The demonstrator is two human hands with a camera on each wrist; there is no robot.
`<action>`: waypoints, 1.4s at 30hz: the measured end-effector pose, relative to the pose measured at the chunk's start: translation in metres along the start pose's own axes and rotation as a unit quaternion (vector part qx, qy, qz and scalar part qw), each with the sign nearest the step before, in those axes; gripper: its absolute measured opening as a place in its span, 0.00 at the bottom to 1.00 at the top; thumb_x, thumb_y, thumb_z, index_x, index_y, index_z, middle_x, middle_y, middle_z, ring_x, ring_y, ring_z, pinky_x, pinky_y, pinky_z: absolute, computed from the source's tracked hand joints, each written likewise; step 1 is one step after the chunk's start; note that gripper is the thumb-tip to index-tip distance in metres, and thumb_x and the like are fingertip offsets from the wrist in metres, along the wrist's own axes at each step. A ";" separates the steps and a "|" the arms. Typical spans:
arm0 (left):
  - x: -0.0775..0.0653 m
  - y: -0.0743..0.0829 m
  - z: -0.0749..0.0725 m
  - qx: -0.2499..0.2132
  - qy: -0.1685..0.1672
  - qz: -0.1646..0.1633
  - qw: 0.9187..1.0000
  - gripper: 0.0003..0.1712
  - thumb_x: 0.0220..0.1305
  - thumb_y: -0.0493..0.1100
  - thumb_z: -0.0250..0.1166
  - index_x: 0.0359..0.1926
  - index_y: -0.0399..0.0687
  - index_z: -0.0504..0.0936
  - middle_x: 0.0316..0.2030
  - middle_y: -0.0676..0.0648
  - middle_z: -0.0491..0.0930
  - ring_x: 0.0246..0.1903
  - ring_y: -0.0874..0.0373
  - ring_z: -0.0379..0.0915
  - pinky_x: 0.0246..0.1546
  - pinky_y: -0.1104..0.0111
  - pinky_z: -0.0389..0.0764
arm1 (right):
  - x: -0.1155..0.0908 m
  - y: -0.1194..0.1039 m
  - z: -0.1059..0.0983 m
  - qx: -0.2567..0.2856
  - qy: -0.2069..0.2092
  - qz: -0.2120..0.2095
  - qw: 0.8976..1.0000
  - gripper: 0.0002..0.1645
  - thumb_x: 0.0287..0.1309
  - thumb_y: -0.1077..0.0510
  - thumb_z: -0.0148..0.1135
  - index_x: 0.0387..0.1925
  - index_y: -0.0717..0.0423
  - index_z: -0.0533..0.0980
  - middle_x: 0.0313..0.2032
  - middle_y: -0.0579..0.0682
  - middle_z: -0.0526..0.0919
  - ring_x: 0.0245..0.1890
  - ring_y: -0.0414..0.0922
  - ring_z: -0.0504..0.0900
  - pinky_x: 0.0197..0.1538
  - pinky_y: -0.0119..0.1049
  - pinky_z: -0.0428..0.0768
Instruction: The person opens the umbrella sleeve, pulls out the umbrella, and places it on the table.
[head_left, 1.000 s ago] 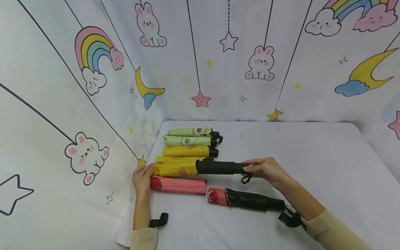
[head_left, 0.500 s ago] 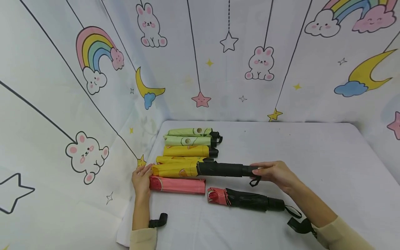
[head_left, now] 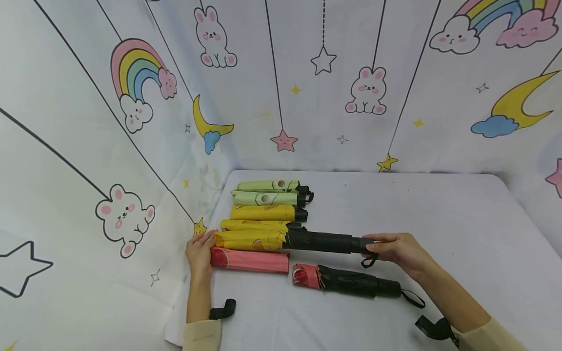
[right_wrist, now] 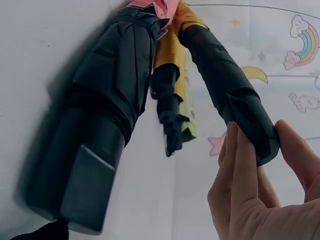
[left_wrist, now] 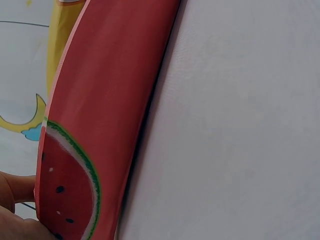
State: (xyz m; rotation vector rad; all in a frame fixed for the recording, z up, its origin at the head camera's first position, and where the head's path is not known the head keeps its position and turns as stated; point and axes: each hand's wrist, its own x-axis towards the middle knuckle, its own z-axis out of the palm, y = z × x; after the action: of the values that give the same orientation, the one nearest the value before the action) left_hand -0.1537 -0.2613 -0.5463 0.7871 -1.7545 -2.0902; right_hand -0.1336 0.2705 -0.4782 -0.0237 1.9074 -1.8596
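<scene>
My left hand (head_left: 200, 251) grips the left end of a yellow umbrella sleeve (head_left: 246, 240). From its right end sticks a black folding umbrella (head_left: 318, 242), whose handle end my right hand (head_left: 397, 251) pinches between thumb and fingers. In the right wrist view, that umbrella (right_wrist: 220, 70) slants up and away from my fingertips. Just below the yellow sleeve lies a flat pink watermelon sleeve (head_left: 250, 261); its end, seen in the left wrist view, lies against my left hand (left_wrist: 20, 227). Whether the left fingers also touch the pink sleeve, I cannot tell.
A black umbrella with a pink end (head_left: 351, 281) and a wrist loop lies in front of the right hand. Behind the yellow sleeve, yellow umbrellas (head_left: 262, 212) and pale green ones (head_left: 265, 198) lie in a row. Patterned cloth (head_left: 307, 107) hangs behind the white table (head_left: 439, 209).
My right hand has moved right and slightly nearer, drawing the black umbrella farther out of the yellow sleeve. The left hand stays at the sleeve's left end.
</scene>
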 end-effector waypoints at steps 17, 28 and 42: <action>0.003 -0.001 -0.004 -0.008 0.005 0.008 1.000 0.33 0.71 0.25 0.61 0.73 0.28 0.58 0.65 0.29 0.76 0.58 0.52 0.83 0.53 0.74 0.82 | -0.017 0.024 -0.023 -0.006 -0.013 0.006 1.000 0.23 0.70 0.60 0.66 0.63 0.63 0.80 0.48 0.50 0.90 0.50 0.51 0.89 0.57 0.35 0.78; 0.002 -0.001 -0.004 0.000 -0.001 0.008 1.000 0.34 0.70 0.24 0.61 0.72 0.27 0.57 0.64 0.29 0.76 0.58 0.52 0.83 0.54 0.74 0.82 | -0.014 0.044 -0.030 0.023 -0.007 0.039 0.999 0.22 0.70 0.60 0.66 0.62 0.61 0.81 0.49 0.46 0.90 0.50 0.46 0.89 0.54 0.32 0.81; -0.001 0.004 -0.007 0.044 -0.021 0.003 0.999 0.34 0.71 0.27 0.62 0.74 0.30 0.59 0.66 0.32 0.76 0.65 0.45 0.76 0.51 0.79 0.81 | -0.014 0.057 -0.020 -0.203 0.070 0.013 0.977 0.29 0.62 0.49 0.75 0.59 0.62 0.83 0.55 0.59 0.87 0.50 0.47 0.88 0.47 0.38 0.88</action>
State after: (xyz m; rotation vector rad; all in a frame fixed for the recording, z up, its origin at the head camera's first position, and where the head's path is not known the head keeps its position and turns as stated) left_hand -0.1494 -0.2678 -0.5432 0.7652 -1.8790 -2.0515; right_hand -0.1104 0.2981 -0.5285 0.0018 2.3440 -1.4579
